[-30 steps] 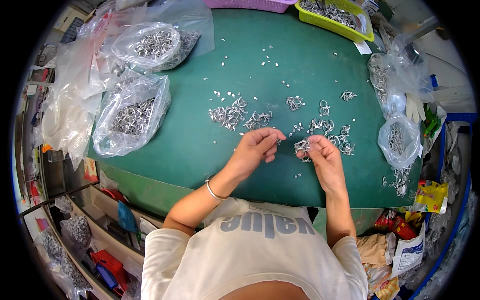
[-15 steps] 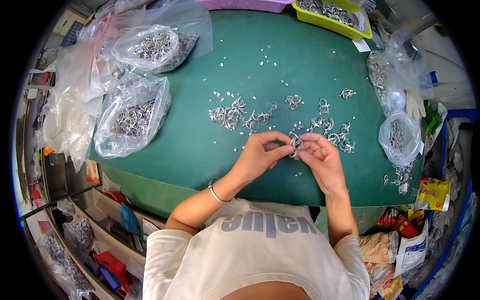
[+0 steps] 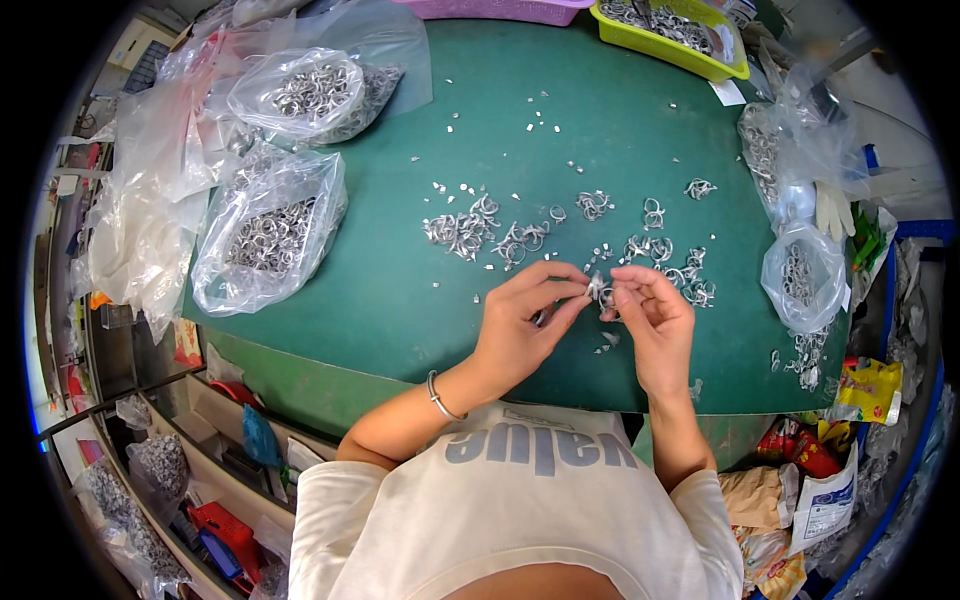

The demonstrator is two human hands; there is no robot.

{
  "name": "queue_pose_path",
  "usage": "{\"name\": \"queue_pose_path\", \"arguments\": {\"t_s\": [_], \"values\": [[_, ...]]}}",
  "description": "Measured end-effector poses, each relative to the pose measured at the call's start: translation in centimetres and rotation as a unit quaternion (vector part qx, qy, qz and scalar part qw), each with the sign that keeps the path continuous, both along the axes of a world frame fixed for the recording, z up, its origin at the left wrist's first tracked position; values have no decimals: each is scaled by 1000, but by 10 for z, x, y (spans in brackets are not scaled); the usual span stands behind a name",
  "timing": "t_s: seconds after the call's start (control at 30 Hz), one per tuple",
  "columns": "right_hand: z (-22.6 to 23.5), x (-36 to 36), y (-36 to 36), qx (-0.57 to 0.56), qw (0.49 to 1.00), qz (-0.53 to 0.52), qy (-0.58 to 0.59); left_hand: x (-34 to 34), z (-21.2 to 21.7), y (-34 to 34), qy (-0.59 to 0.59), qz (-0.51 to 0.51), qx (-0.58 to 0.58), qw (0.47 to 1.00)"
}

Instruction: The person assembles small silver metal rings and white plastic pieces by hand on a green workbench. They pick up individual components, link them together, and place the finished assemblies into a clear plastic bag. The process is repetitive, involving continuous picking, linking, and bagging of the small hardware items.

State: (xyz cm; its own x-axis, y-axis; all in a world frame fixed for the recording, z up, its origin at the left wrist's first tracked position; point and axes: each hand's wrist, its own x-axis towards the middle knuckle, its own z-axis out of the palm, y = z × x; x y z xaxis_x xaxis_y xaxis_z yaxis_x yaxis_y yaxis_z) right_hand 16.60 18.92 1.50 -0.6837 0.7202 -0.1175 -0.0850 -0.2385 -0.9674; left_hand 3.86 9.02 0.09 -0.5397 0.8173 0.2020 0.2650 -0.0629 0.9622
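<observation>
Both of my hands meet over the near edge of the green table [image 3: 400, 300]. My left hand [image 3: 525, 325] and my right hand [image 3: 650, 320] pinch the same small metal ring clip [image 3: 598, 290] between their fingertips. Loose piles of metal ring clips [image 3: 470, 230] and more clips [image 3: 670, 265] lie just beyond my hands. Tiny metal bits [image 3: 605, 345] are scattered under my fingers. A thin bracelet circles my left wrist [image 3: 438, 395].
Clear plastic bags of ring clips [image 3: 270, 235], [image 3: 315, 90] lie at the left. Smaller bags [image 3: 800, 275] sit at the right edge. A yellow-green tray [image 3: 670, 30] and a pink basket [image 3: 500, 8] stand at the far side. Shelves with clutter are at the lower left.
My left hand came across from the clip pile to meet my right hand; both now pinch one clip together, slightly closer to my body.
</observation>
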Motion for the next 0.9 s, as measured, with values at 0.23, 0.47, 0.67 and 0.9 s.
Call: {"name": "queue_pose_path", "arguments": {"t_s": [0.23,0.47,0.67,0.9], "values": [[5,-1,0,73,997,-22,-12,-1,1,2,-209,19,-68,975],[-7,8,27,401,885,-35,-232,-8,-16,0,-236,-43,-37,970],[-8,4,18,71,984,132,-101,-5,-15,3,-252,-61,-19,966],[-12,8,14,-92,984,145,-36,-5,-5,3,-30,-25,-14,999]]}}
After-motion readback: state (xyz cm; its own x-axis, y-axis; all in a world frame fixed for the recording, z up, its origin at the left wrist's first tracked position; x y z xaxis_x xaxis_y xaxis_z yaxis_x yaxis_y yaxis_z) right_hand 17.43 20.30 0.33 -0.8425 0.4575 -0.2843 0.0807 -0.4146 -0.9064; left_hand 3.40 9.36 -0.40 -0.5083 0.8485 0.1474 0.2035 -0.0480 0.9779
